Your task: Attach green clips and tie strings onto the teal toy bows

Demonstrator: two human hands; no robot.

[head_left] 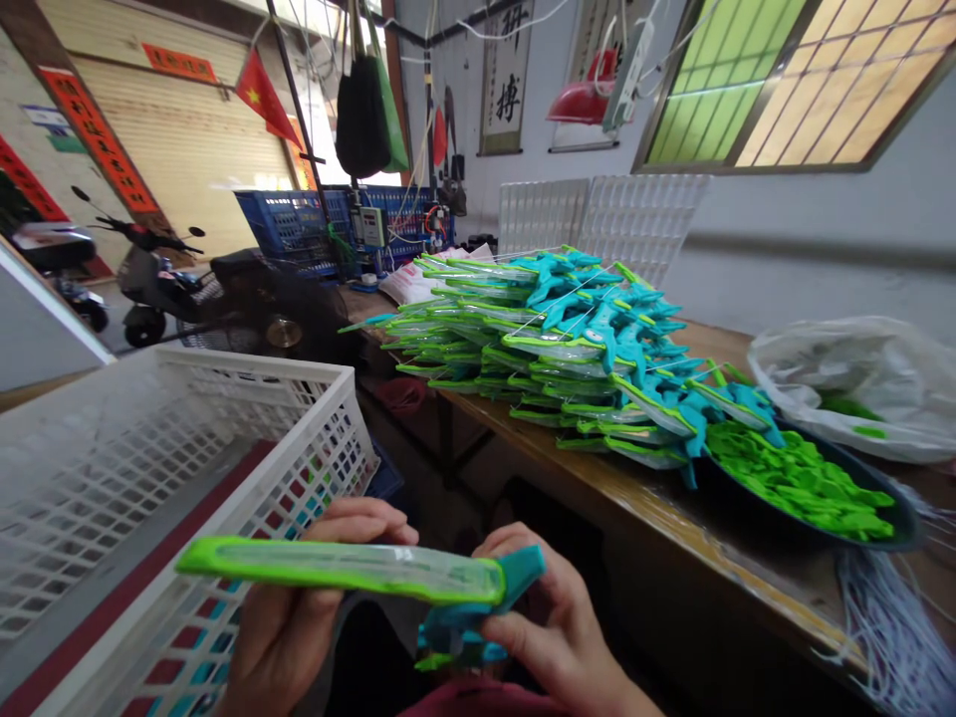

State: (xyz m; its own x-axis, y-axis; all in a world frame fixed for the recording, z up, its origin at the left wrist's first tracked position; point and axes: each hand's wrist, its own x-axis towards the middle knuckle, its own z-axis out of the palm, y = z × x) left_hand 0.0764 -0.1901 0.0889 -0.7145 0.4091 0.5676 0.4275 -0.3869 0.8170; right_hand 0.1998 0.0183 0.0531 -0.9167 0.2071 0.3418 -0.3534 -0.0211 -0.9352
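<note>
Between both hands is a plastic toy part with a long, clear, green-rimmed arm and a teal body. My left hand grips the long arm from behind, fingers above and thumb below. At the teal end, my right hand pinches the body between thumb and fingers. Some of the teal body below is blurred, and I cannot make out its exact shape. Similar green and teal toy parts are stacked in a large pile on the wooden table, with thin white strings across them.
A white perforated crate stands at the left. On the table, a dark pan holds small green plastic pieces. Beside it are a plastic bag and a bundle of white strings. Blue crates stand behind.
</note>
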